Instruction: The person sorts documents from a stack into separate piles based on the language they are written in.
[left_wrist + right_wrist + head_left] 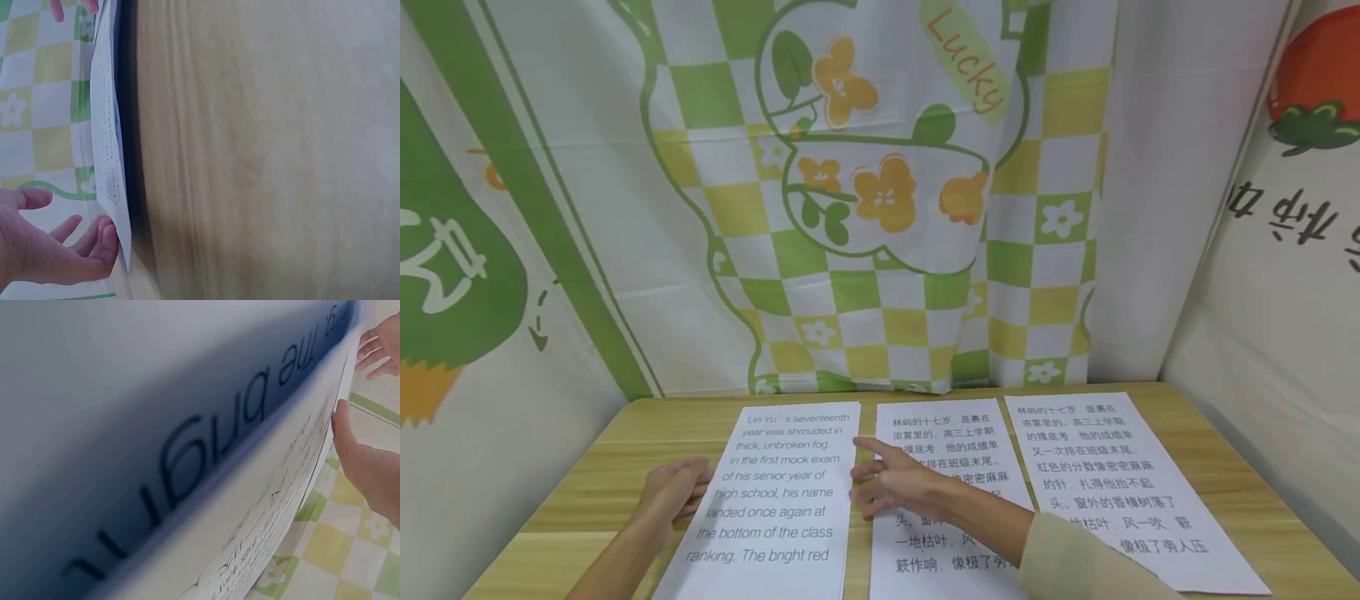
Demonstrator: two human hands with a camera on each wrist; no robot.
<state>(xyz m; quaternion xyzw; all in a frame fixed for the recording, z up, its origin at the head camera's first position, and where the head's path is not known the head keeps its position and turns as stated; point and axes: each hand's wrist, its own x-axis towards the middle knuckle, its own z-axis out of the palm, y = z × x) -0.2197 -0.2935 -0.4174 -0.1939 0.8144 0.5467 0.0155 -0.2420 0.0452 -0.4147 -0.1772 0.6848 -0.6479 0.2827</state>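
The English-printed sheets [775, 492] lie as a thin stack on the left of the wooden table, their edges slightly offset. Beside the left edge of this stack is my left hand [673, 492]; in the left wrist view its loosely bent fingertips [107, 240] meet the paper edge. My right hand [891, 483] is at the stack's right edge, fingers spread, palm over part of the middle Chinese-printed sheet [943, 429]. In the right wrist view the right thumb [341, 425] lies along a paper edge. Neither hand curls round the paper.
Another Chinese-printed sheet [1112, 483] lies at the right of the table [580, 475]. A checkered curtain [865, 317] hangs right behind the table's back edge. Printed fabric walls stand at the left [482, 467] and right [1262, 333].
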